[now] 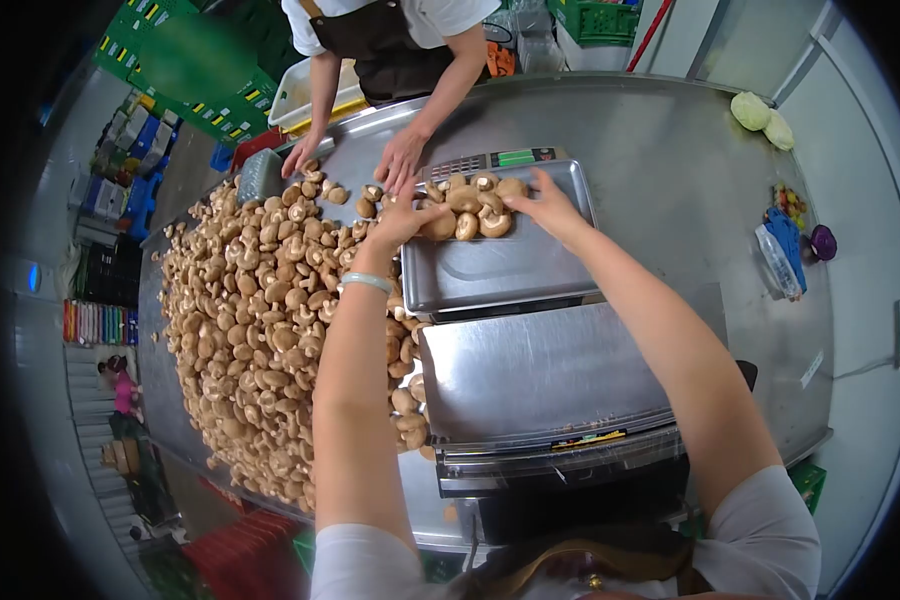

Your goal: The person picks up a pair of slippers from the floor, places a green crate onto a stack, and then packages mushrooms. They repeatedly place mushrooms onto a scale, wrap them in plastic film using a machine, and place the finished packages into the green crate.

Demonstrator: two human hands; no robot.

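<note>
Several brown mushrooms (pixel 467 205) lie in a metal tray (pixel 490 270) on a scale (pixel 515 157), grouped at the tray's far side. At the left of this group is my left hand (pixel 402 217), its fingers apart and touching the mushrooms. From the right, my right hand (pixel 550 206) reaches over the tray with fingers spread, its fingertips at the edge of the group. A large heap of mushrooms (pixel 260 320) covers the table left of the tray. Just below the tray is a flat steel plate (pixel 540 370) of a machine.
Across the metal table (pixel 660 140), a co-worker's hands (pixel 400 160) reach close to my left hand and the heap. A clear plastic container (pixel 260 177) stands at the heap's far edge. At the right lie cabbages (pixel 760 118), a purple cabbage (pixel 823 242) and bagged items (pixel 782 260).
</note>
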